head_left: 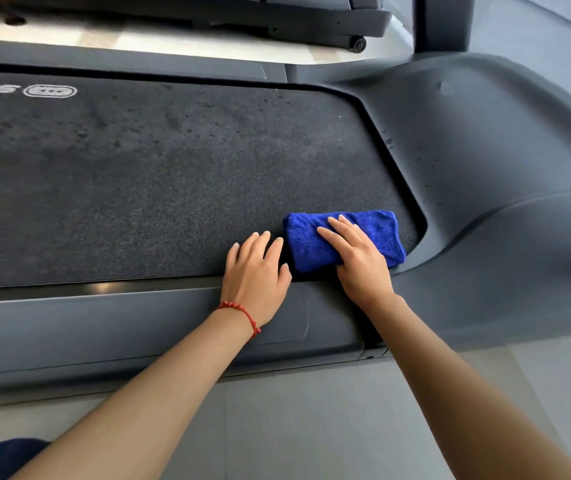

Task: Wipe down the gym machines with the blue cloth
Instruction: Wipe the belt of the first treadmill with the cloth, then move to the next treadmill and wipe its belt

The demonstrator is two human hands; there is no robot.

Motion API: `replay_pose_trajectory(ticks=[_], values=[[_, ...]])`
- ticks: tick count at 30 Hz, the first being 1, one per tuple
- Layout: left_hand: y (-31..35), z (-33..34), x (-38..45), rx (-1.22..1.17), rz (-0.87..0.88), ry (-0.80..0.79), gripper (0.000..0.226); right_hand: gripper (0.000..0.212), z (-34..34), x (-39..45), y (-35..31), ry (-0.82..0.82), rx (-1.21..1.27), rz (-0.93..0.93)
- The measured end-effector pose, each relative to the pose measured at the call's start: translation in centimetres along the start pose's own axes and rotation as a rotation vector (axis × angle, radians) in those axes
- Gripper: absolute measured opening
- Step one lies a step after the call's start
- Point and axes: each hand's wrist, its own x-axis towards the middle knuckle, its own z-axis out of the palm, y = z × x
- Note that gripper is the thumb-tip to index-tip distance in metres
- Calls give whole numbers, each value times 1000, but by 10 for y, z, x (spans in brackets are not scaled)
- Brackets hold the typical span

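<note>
The right hand (pixel 357 261) lies flat on the blue cloth (pixel 343 239), its fingers straight and a little spread, pressing the cloth down and not curled around it. The left hand (pixel 255 271) rests just beside the cloth, on its left side, also released, with the fingers straight on the treadmill belt (pixel 156 181) and the palm over the near edge of the belt. A red bracelet (pixel 242 311) is around the left wrist. The cloth is folded into a thick pad and lies on the belt, at the corner where the belt meets the grey motor cover (pixel 492 143), which rises to the right of the right hand. Under both wrists runs the grey side rail (pixel 104 327) of the treadmill. Beyond the fingers the belt is dark and speckled, with a white logo (pixel 50 91) far to the left. Behind the arms is the grey floor (pixel 312 427).
</note>
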Motion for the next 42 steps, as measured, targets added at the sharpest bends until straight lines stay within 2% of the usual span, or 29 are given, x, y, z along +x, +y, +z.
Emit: replay_pose_trajectory(ticks=[6, 14, 21, 31, 36, 42], values=[[-10, -13, 4, 29, 54, 27, 48, 54, -2, 2, -2, 68, -75, -114], [-24, -39, -17, -2, -10, -11, 47, 52, -21, 3, -16, -29, -103, -143], [-30, -78, -38, -42, -88, -41, 45, 43, -38, 1, -39, -74, -113, -332], [-31, -149, -71, -55, -140, -85, 43, 41, -76, 3, -88, -57, -76, -348], [-25, -189, -77, -78, -174, -100, 43, 45, -111, 3, -114, -66, -70, -385], [-14, -246, -95, -79, -224, -114, 43, 38, -153, 6, -148, -71, -21, -384]])
